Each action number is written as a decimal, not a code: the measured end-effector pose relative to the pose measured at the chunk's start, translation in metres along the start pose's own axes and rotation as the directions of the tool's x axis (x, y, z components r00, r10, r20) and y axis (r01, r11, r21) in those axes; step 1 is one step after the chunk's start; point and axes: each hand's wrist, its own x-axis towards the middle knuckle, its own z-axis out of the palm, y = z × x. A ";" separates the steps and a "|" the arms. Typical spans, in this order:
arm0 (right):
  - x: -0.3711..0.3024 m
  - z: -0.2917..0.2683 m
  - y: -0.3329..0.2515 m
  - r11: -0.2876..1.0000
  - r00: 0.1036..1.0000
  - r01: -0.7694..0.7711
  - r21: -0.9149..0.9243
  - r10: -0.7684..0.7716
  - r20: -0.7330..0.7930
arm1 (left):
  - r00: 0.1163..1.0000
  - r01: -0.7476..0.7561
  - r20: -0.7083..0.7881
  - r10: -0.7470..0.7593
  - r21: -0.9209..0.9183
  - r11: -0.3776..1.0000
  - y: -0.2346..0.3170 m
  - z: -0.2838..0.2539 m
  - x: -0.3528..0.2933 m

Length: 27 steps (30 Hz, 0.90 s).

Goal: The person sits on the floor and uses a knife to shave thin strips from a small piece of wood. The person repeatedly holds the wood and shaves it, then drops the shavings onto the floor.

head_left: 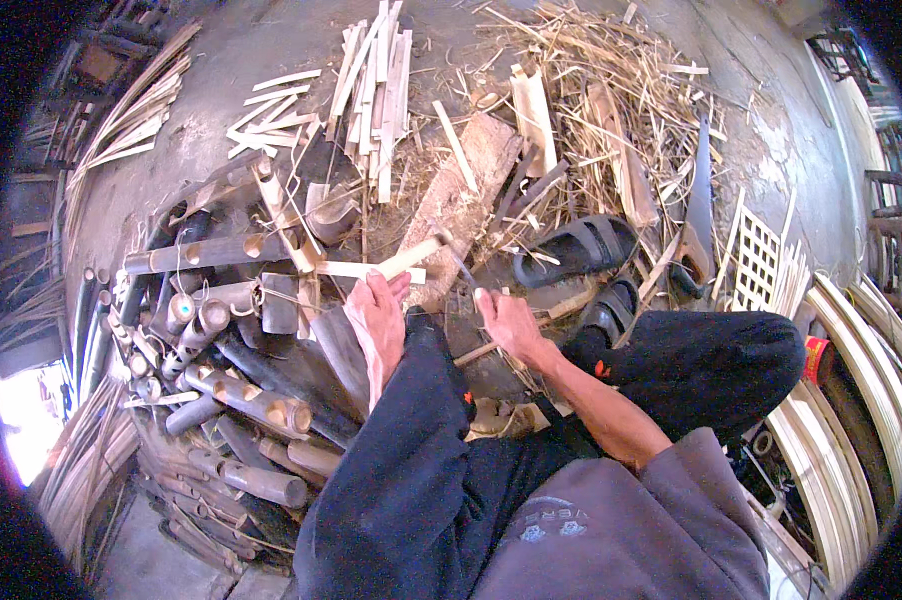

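My left hand [376, 315] is closed around the lower end of a short split bamboo piece [413, 255], which slants up to the right. Just behind it a pale flat strip [341, 269] lies crosswise. In the fist of my right hand [514, 326] is a knife; its thin blade [461, 266] points up and left, its tip close to the far end of the bamboo piece. The handle is hidden by my fingers. Beneath both hands rests a worn wooden board [476, 165], with another pale strip [455, 146] lying across it.
Bamboo tubes [246, 398] are heaped at left. Cut strips [381, 90] and a pile of shavings [581, 90] cover the floor ahead. A handsaw [700, 200], black sandals [576, 250] and a lattice panel [755, 262] sit to the right, beside long curved slats [821, 470].
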 end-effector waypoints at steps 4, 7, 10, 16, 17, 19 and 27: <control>-0.012 -0.008 -0.013 0.999 0.999 0.032 0.027 -0.032 0.002 | 0.999 0.038 0.032 -0.043 0.132 0.991 -0.002 -0.005 0.006; -0.001 -0.003 0.009 0.997 0.997 -0.077 -0.024 0.078 0.025 | 0.999 -0.036 0.012 0.035 0.051 0.998 -0.005 0.002 0.000; -0.004 -0.006 0.028 0.996 0.994 -0.091 0.000 0.091 -0.052 | 0.993 0.031 0.109 -0.039 0.080 0.996 0.011 0.001 0.002; 0.006 -0.007 0.044 0.940 0.990 -0.120 0.321 0.090 0.107 | 0.977 0.076 0.210 -0.047 -0.133 0.988 0.000 -0.033 -0.003; 0.004 -0.006 0.041 0.930 0.987 -0.142 0.340 0.107 0.120 | 0.971 0.106 0.228 -0.072 -0.143 0.984 -0.008 -0.039 -0.004; 0.005 -0.011 0.037 0.966 0.997 -0.073 0.248 0.071 0.019 | 0.957 0.170 0.235 -0.172 0.029 0.985 -0.026 -0.032 0.004; -0.019 -0.022 -0.027 0.960 0.967 0.252 -0.123 -0.245 0.066 | 0.987 -0.160 0.086 0.137 0.418 0.894 -0.014 -0.032 -0.004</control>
